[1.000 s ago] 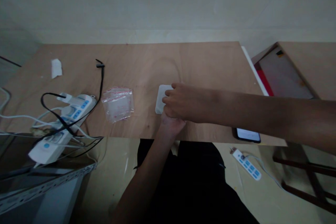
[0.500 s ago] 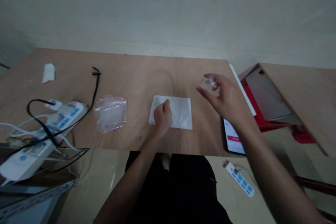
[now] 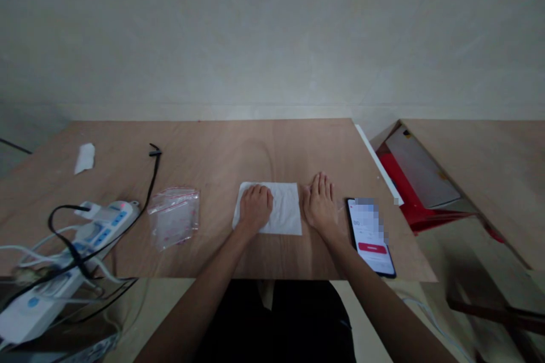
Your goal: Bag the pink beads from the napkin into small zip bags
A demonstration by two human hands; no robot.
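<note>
A white cloth or tissue [image 3: 286,212] lies flat on the wooden table in front of me. On its left part rests my left hand [image 3: 255,207], palm down with the fingers curled in; whatever they hold, if anything, is hidden. Just right of the cloth, my right hand [image 3: 321,204] lies palm down on the tabletop, its fingers stretched forward. Faint clear plastic [image 3: 342,204] seems to show beside and partly under that hand, too dim to name. To the left of the cloth are clear zip bags [image 3: 174,221] with red seal lines.
A phone [image 3: 370,238] with a lit screen lies right of my right hand. At the left, a white power strip [image 3: 114,221] carries plugs and tangled cables, with a black cable [image 3: 155,173] reaching upward. A white paper scrap [image 3: 85,157] lies at the far left.
My right hand has come down from the air, where it held a small clear plastic item, onto the table. My left fist has turned palm down on the cloth. The view has tilted up.
</note>
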